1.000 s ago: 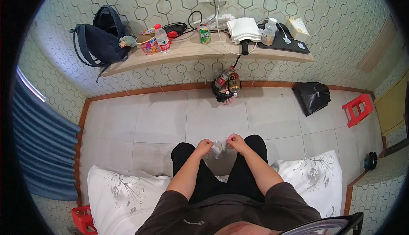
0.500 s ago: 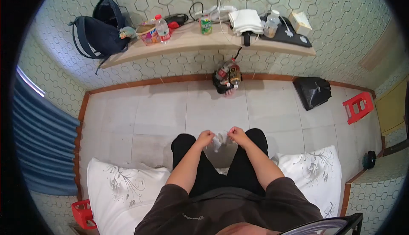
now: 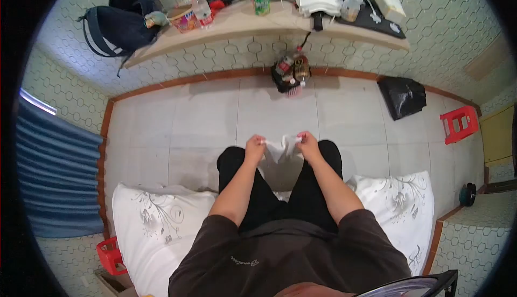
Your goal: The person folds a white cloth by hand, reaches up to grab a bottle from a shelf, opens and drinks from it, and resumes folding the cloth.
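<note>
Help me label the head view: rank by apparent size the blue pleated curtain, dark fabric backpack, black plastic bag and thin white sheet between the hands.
1. Blue curtain
2. Dark backpack
3. Black bag
4. White sheet

Along the pale wooden shelf (image 3: 242, 26), we count two clear plastic bottles (image 3: 202, 11) (image 3: 351, 5), one green drinks can (image 3: 262, 4), one colourful round tub (image 3: 184, 20), one white rectangular tissue box (image 3: 390, 8) and one dark blue fabric backpack (image 3: 117, 26). Lower down, we see two red plastic stools (image 3: 459, 126) (image 3: 111, 255), one shiny black plastic bag (image 3: 402, 98), one blue pleated curtain (image 3: 58, 173) and two bare hands (image 3: 254, 147) (image 3: 308, 146).
</note>
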Action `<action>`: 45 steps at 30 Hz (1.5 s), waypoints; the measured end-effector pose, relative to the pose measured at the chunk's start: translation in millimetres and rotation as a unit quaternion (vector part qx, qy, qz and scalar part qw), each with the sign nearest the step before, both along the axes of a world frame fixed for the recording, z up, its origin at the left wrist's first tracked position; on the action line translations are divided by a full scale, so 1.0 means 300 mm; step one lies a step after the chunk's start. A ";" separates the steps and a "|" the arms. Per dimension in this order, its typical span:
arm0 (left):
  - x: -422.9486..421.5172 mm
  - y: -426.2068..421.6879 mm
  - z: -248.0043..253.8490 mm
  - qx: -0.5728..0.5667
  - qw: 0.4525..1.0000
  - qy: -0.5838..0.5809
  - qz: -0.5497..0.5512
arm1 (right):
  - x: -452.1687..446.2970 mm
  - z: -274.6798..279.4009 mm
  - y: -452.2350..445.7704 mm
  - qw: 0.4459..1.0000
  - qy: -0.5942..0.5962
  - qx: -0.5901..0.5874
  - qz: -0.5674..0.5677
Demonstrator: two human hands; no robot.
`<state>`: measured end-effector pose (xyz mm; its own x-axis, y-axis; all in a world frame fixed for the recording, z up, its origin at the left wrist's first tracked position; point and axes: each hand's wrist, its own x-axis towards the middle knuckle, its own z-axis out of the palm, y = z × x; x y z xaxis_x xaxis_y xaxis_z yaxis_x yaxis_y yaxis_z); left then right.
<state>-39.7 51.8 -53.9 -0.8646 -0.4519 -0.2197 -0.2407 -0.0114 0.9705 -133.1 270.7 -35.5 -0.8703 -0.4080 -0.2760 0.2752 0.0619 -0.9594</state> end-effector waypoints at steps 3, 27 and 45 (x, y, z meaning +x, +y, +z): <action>0.015 -0.005 0.022 -0.021 0.997 -0.001 0.072 | 0.015 -0.008 0.006 0.993 0.106 0.045 -0.039; 0.023 -0.007 0.076 -0.095 0.993 -0.022 0.072 | 0.012 0.047 0.003 0.977 0.126 0.035 -0.171; 0.010 -0.013 0.105 -0.095 0.993 -0.035 0.051 | 0.001 0.086 0.002 0.982 0.131 0.083 -0.109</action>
